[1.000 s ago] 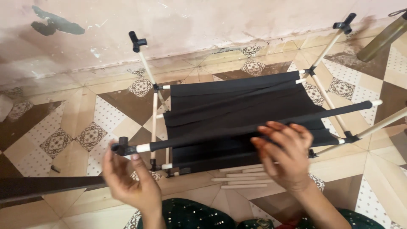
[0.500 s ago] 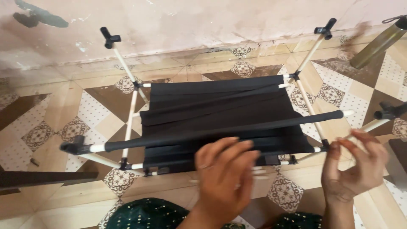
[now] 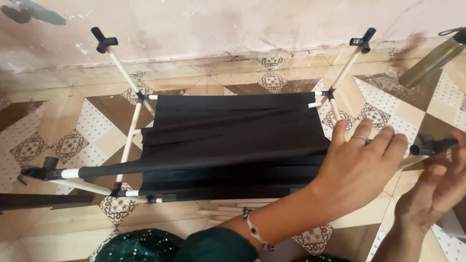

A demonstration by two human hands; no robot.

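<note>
The right hand [image 3: 439, 187] is cut off by the picture's edge.
</note>
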